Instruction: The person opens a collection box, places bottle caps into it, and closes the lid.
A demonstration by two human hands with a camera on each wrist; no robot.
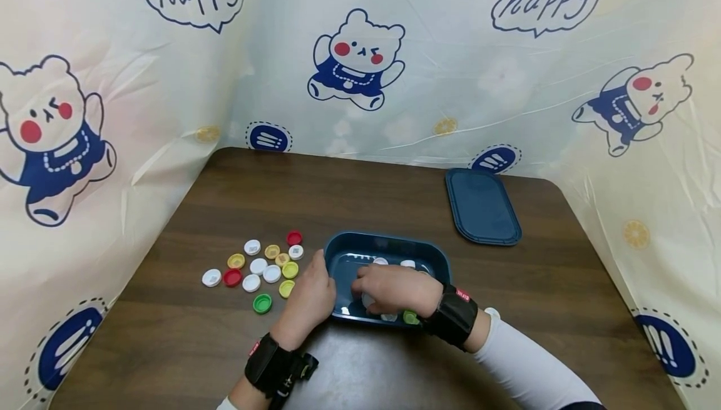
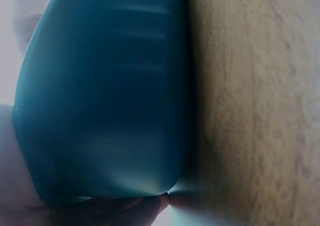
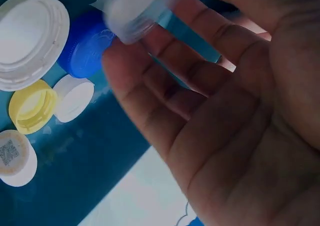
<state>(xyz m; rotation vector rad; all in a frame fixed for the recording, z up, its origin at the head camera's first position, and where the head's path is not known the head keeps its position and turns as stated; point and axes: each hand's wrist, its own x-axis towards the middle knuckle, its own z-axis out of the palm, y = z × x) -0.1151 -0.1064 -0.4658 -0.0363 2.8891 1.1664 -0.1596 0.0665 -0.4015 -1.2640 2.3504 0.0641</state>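
Note:
A dark blue plastic box [image 1: 388, 238] stands on the table with several bottle caps inside. My left hand [image 1: 308, 297] holds its left end; in the left wrist view the box's outer wall [image 2: 100, 85] hides most of that hand. Inside the box, my right hand [image 1: 397, 288] pinches a whitish bottle cap [image 3: 132, 10] at its fingertips, blurred in the right wrist view. Near it in the box lie a large white cap [image 3: 30, 40], a blue cap [image 3: 85, 43], a yellow cap [image 3: 31, 106] and a cap with a printed code [image 3: 10, 153].
Left of the box, several loose caps lie scattered, among them a green cap [image 1: 261, 303], a red cap [image 1: 232, 278] and a white cap [image 1: 211, 278]. A dark blue lid [image 1: 484, 206] lies flat at the back right of the wooden table [image 1: 225, 360]. A printed curtain [image 1: 439, 53] hangs around the table.

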